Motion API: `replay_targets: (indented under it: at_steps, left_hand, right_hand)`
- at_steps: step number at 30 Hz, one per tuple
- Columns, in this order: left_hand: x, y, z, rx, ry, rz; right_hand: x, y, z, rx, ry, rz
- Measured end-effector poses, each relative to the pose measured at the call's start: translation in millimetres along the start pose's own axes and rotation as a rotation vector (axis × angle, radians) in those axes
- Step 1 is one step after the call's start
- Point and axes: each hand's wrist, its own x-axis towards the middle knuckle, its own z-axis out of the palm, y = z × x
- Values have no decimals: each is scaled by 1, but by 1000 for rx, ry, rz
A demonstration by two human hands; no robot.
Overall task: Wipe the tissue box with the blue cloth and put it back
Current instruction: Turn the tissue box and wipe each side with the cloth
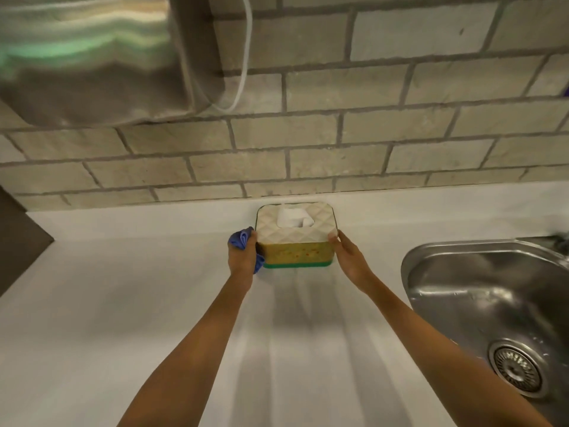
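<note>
The tissue box (297,241) has a cream quilted lid, a yellow speckled body and a green base, with a white tissue sticking out of the top. It stands near the back of the white counter, close to the brick wall. My left hand (243,257) presses the bunched blue cloth (240,240) against the box's left side. My right hand (348,255) holds the box's right side, fingertips at the lid's corner. Both arms reach forward from the bottom of the view.
The white counter (154,303) stretches left and toward me. A steel sink (492,291) with a round drain (517,369) sits at the right. A shiny metal appliance (92,57) with a white cord (246,57) hangs on the brick wall (369,134) at upper left.
</note>
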Motion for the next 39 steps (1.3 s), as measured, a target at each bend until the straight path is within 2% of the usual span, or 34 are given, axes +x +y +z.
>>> replay_targets:
  at_steps: [9,13,19,23,28,32,35,39]
  left_hand:
    - [-14,-9,-2,123,35,-2]
    - [-32,-12,-20,168,55,30]
    - [-61,-18,-57,369,44,50]
    - [-78,-18,-76,532,6,91]
    - [-94,-12,-91,626,-50,127]
    - [-99,-7,-89,660,-43,157]
    - [-98,-1,-83,675,-28,165]
    - [-96,2,-76,684,-7,179]
  right_hand:
    - [-24,-2,1,-65,-27,-106]
    - [-49,0,-1,-17,46,-32]
    - [-94,-6,-11,-98,37,39]
    - [-122,-15,-16,-59,-18,41]
    - [-139,-18,-18,12,-59,66]
    - [-133,-17,-16,-46,-59,76]
    - [-119,-12,-16,-111,-119,80]
    - [-101,-9,-12,56,-235,32]
